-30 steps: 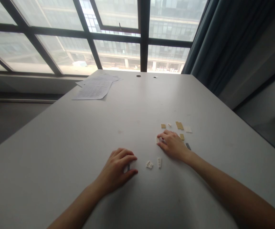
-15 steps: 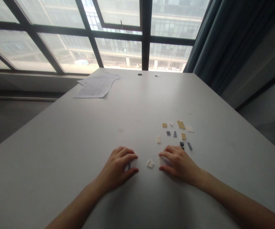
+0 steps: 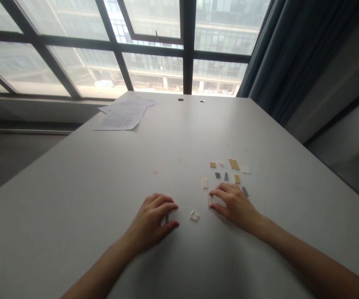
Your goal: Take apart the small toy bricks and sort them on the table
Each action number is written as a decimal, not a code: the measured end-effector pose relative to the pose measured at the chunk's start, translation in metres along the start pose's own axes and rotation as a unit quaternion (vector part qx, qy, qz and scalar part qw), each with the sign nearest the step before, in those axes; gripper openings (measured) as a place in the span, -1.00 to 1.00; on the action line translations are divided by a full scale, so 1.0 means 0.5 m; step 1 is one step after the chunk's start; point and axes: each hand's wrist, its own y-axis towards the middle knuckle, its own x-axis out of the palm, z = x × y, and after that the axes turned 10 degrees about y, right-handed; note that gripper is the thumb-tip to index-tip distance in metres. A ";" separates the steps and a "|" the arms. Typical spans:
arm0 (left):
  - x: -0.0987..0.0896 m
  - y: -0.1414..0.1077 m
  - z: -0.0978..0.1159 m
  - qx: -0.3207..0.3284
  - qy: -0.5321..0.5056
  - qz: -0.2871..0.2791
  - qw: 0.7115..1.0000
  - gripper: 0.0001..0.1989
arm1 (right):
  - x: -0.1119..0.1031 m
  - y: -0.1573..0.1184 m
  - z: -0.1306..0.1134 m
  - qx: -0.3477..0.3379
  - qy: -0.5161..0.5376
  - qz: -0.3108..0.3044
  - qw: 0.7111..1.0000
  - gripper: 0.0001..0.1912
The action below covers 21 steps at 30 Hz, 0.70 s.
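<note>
My left hand (image 3: pixel 156 216) rests on the white table with thumb and fingers apart, around a small grey piece (image 3: pixel 167 218) lying between them. Right of it sits a small white assembled piece (image 3: pixel 194 215), touched by neither hand. My right hand (image 3: pixel 234 204) has its thumb and index fingertips at the two ends of a white brick (image 3: pixel 210 200). A white studded plate (image 3: pixel 205 183) lies just beyond that brick. Close past my right hand are a tan plate (image 3: pixel 237 179) and a dark grey plate (image 3: pixel 245 191), partly covered by the hand.
Farther back on the table (image 3: pixel 114 166) lie two more tan plates (image 3: pixel 212 165) (image 3: pixel 234 164), two grey pieces (image 3: pixel 217 175) (image 3: pixel 226 176), a small white piece (image 3: pixel 221 163) and a flat white piece (image 3: pixel 245 169). Printed papers (image 3: pixel 121 116) lie at the far left, before the window.
My right hand has moved away from me, and the white brick between its fingertips has shifted the same way. The black piece beside that hand is now hidden. My left hand stays in place.
</note>
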 end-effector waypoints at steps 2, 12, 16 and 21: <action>0.000 0.000 -0.001 0.002 0.000 0.000 1.000 -0.72 | -0.012 0.016 0.014 0.011 -0.009 0.021 1.000 -0.75; -0.001 0.000 0.001 0.001 -0.002 -0.004 1.000 -0.73 | -0.017 0.084 0.034 0.065 -0.037 -0.005 0.997 -0.78; 0.000 0.000 0.001 0.002 -0.007 -0.004 1.000 -0.73 | -0.012 0.092 0.036 0.069 -0.043 -0.011 0.997 -0.77; 0.000 0.001 0.001 -0.001 -0.007 -0.007 1.000 -0.73 | -0.012 0.092 0.039 0.066 -0.044 -0.016 0.997 -0.77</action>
